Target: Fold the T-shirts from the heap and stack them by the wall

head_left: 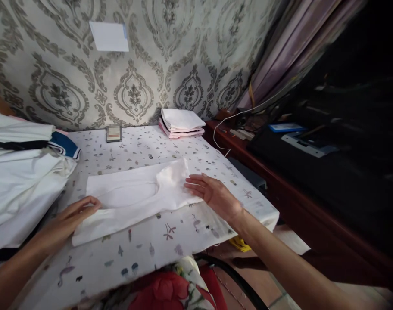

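Observation:
A white shirt (pixel 128 191) lies flat in a long folded strip across the patterned cloth, with its rounded neckline showing in the middle. At its left part, the fingers and thumb of my left hand (pixel 82 211) come together on the fabric and pinch it. My right hand (pixel 214 196) is by the other end of the shirt, fingers stretched out and slightly apart. Its fingertips are at the fabric's edge; whether they press on it I cannot tell. The shirt's right end is a little raised and rumpled.
Folded white and pink clothes (pixel 182 122) are stacked at the back by the wall. Piled garments (pixel 18 172) cover the left side. A small blurred box (pixel 113 133) stands near the wall. To the right runs a dark red desk (pixel 300 206) with a white cable (pixel 216 131).

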The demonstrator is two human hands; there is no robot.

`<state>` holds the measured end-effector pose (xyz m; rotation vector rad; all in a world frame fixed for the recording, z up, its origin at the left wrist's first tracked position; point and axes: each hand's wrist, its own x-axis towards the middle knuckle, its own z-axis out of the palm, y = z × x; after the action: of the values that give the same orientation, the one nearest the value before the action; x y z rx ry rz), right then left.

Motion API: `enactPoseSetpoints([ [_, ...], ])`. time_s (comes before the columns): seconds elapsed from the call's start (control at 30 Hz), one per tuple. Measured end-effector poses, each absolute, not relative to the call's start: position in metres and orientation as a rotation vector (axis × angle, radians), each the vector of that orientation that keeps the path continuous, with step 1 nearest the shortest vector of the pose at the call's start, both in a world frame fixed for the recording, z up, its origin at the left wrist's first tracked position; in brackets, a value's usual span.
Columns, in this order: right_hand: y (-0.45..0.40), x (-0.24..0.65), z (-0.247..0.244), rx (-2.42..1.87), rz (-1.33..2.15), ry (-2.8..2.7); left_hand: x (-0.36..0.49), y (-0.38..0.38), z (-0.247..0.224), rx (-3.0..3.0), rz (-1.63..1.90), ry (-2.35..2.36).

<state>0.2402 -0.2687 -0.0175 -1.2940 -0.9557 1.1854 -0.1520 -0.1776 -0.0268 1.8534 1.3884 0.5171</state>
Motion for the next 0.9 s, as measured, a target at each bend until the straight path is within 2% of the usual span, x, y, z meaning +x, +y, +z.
enactPoseSetpoints([
  [0.17, -0.273, 0.252, -0.049, -1.681, 0.487, -1.319, -0.154, -0.185, -0.021, 1.486, 0.347, 1.454],
  [0.27, -0.28, 0.255, -0.061, -1.86, 0.233, -1.5, -0.155, -0.188, -0.021, 1.44, 0.361, 1.454],
  [0.43, -0.283, 0.254, -0.069, -2.02, 0.288, -1.443, -0.157, -0.194, -0.033, 1.649, 0.385, 1.542],
  [0.67, -0.292, 0.258, -0.069, -1.957, 0.291, -1.502, -0.143, -0.185, -0.038, 1.942, 0.598, 1.66],
  [0.9, -0.292, 0.268, -0.077, -1.986, 0.141, -1.652, -0.15, -0.181, -0.047, 2.17, 0.329, 1.72],
])
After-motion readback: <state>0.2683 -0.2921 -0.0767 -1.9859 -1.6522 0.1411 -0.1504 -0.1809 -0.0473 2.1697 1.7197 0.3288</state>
